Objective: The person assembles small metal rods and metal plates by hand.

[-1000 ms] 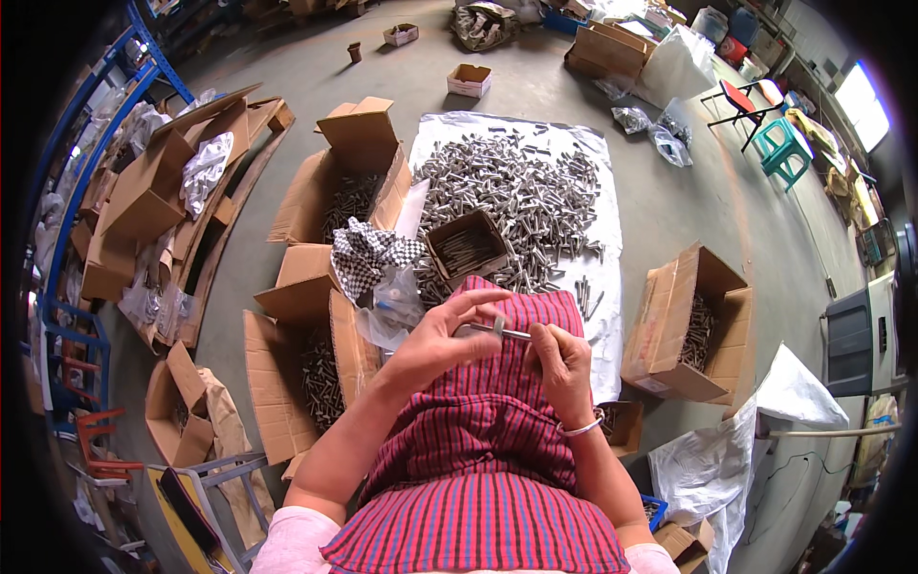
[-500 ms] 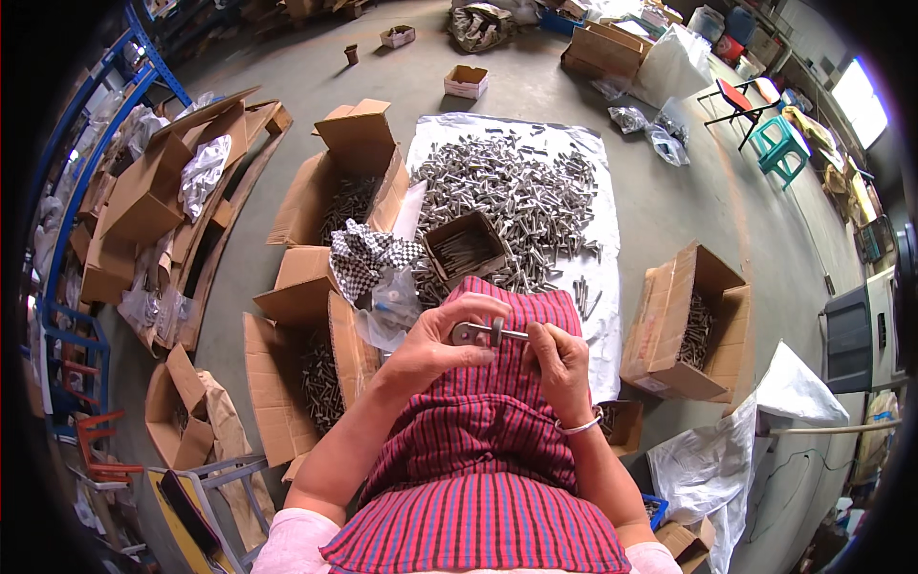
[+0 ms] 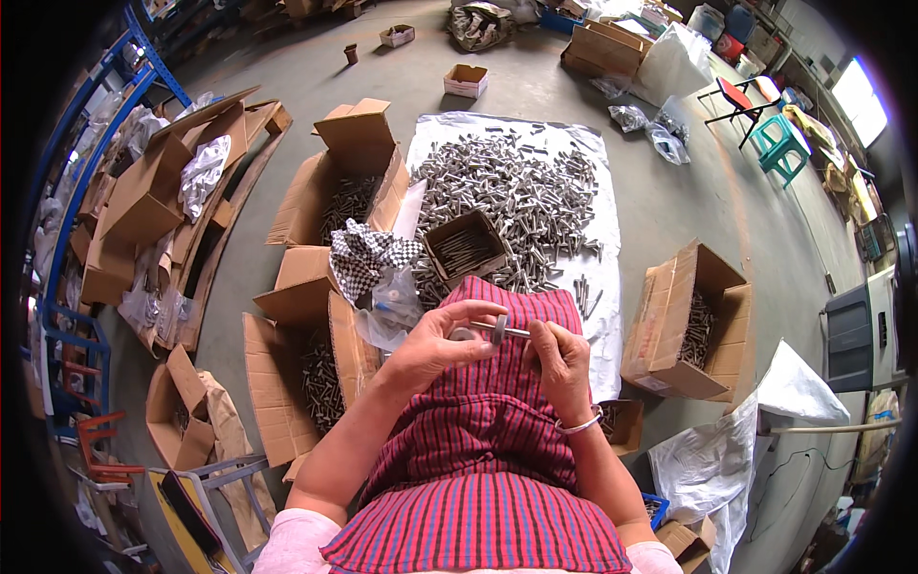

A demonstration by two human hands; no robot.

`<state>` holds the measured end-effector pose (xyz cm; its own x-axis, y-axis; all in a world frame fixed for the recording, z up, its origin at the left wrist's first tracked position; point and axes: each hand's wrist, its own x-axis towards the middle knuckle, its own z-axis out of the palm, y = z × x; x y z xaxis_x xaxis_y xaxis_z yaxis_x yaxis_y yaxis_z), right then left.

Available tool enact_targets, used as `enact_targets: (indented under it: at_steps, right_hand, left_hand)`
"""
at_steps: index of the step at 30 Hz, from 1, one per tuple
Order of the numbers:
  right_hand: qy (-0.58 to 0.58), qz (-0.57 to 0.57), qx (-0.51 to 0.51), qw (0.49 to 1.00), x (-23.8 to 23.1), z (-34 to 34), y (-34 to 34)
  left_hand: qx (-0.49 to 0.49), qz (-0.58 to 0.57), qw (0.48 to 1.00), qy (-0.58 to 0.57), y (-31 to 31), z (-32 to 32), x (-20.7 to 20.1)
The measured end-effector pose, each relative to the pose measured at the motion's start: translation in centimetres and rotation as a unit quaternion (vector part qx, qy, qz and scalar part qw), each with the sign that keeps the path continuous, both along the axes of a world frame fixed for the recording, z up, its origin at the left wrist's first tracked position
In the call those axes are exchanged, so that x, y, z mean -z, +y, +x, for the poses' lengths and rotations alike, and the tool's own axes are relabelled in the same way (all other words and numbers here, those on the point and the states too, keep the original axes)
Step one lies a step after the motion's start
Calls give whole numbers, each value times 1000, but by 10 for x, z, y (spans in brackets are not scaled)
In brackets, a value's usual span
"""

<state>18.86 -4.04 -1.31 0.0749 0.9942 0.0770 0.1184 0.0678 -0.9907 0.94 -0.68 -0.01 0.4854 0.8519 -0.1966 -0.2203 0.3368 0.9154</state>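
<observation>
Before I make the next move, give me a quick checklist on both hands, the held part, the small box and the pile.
1. Right hand secure on the metal rod: ok, fingers closed on it.
2. Left hand gripping the part: cannot tell; its fingers curve around the far end, contact unclear.
3. Round disc on the rod: ok, rod shows on both sides.
4. Small cardboard box open: ok, thin metal pieces inside.
5. Loose metal parts in order: not ok, jumbled on the white sheet.

Grey flr [image 3: 688, 201] w/ teal stool [image 3: 782, 143] (bright window [image 3: 858, 100])
</observation>
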Motion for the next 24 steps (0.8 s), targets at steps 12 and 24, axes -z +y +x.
enact_targets:
  at_steps: [12,24]
  right_hand:
    - [-13,-9,-15,1000,1,4,2]
    - [-20,-3,-17,1000,0,6,3]
  left_hand:
    - [33,-47,998,35,10,1,5]
    - [26,-8,999,-16,6,6,15]
